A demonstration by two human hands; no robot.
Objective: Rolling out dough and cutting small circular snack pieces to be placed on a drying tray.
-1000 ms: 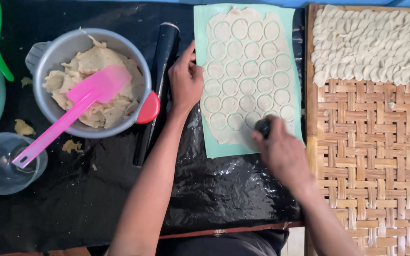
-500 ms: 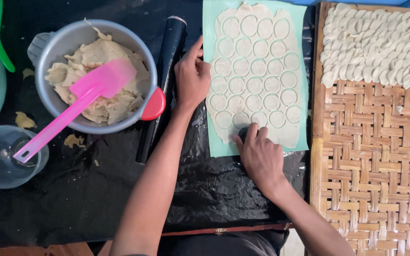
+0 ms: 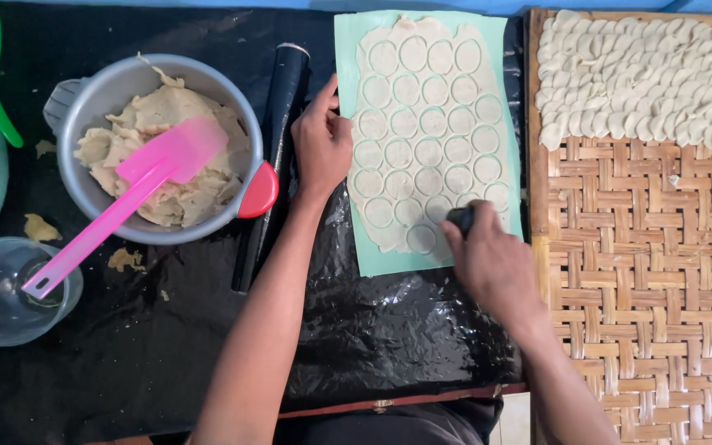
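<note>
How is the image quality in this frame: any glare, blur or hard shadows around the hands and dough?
Head view: lighting is even and soft, without hard shadows; crinkled black plastic sheet shows patchy white glare; left hand and dough sheet are sharp; right hand looks slightly soft, hiding most of the dark cutter.

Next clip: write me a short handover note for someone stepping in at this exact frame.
Left hand: flat on the left edge of the green mat, steadying it.
Right hand: gripping a dark round cutter, pressed into the rolled dough sheet at its lower right.
Done: most of the sheet is scored with circles, all in place. Many folded dumplings lie on the woven tray.
Left: a small uncut strip at the sheet's bottom edge; lifting the circles out. The bowl of dough with the pink spatula sits left, beside a black rolling pin.
</note>
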